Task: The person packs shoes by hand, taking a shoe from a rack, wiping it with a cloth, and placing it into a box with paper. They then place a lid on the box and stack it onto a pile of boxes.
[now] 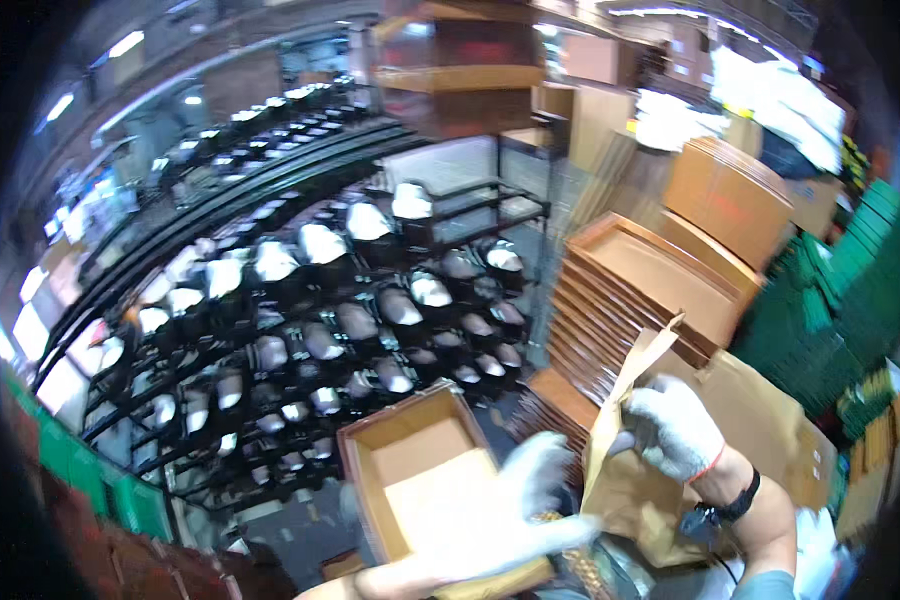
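Observation:
My right hand (675, 428), in a white glove, is curled closed at the edge of a sheet of brown paper (660, 505). The paper stands up in a fold left of that hand and spreads out beneath it. My left hand (535, 505), also gloved in white, is blurred by motion, with its thumb stretched away from the fingers and nothing visible in it. It reaches across the near right side of an open brown box (367, 490). A pale sheet (435, 500) lies in the box; my left forearm hides its near end.
Stacked shallow brown trays (610, 300) rise beyond my hands, with cartons (725, 195) behind. To the left, black racks hold rows of dark, shiny rounded items (360, 320). Green crates (820, 290) are piled at the right. A green and brown edge (90, 470) runs along the lower left.

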